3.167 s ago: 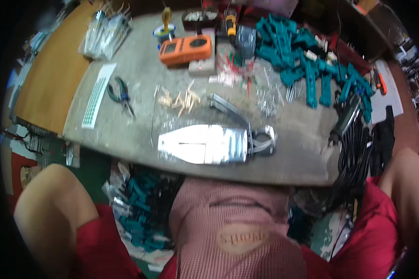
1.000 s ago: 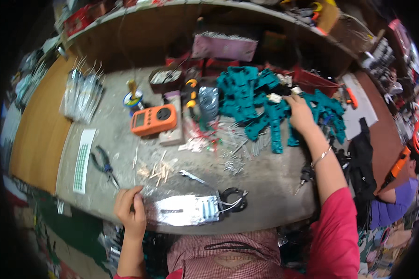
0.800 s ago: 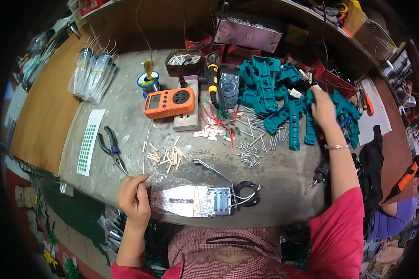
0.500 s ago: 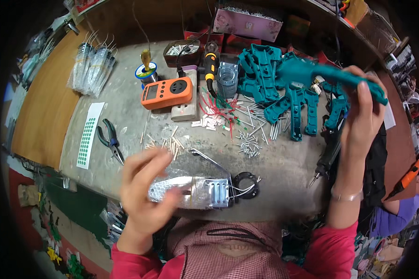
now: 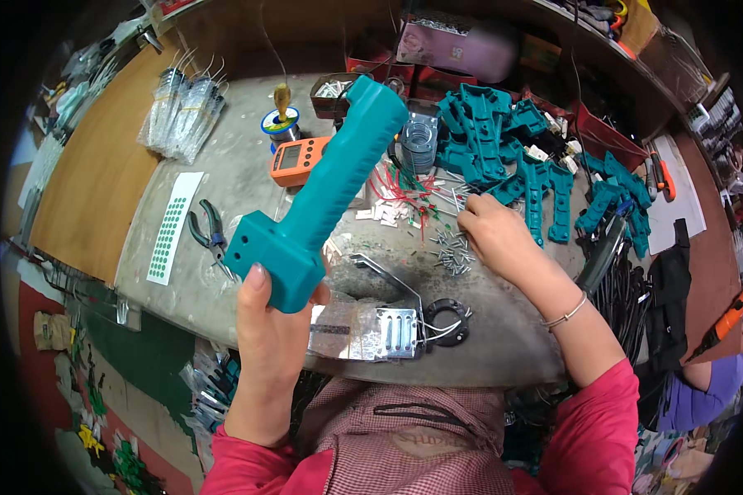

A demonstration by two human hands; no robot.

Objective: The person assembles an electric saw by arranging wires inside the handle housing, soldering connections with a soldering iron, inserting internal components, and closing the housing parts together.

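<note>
Left hand (image 5: pixel 276 334) clamped round the block end of a teal handle shell (image 5: pixel 326 194), raised over the bench (image 5: pixel 512 334).
Right hand (image 5: pixel 499 239) down beside loose screws (image 5: pixel 451 254); from here I cannot tell whether its fingers grip any. Outward, I log scuffed grey surface, film-wrapped metal part (image 5: pixel 347 330) near the front edge, long-nose pliers (image 5: pixel 213 233) leftward, more teal shells (image 5: pixel 480 136) heaped rear right, brown panel (image 5: pixel 326 49) behind.

One ribbed teal plastic handle (image 5: pixel 326 190) is above the worktop (image 5: pixel 504 351), which carries one orange rectangular meter (image 5: pixel 297 162), one round black ring (image 5: pixel 444 304) and one green-dotted white sheet (image 5: pixel 174 229).
</note>
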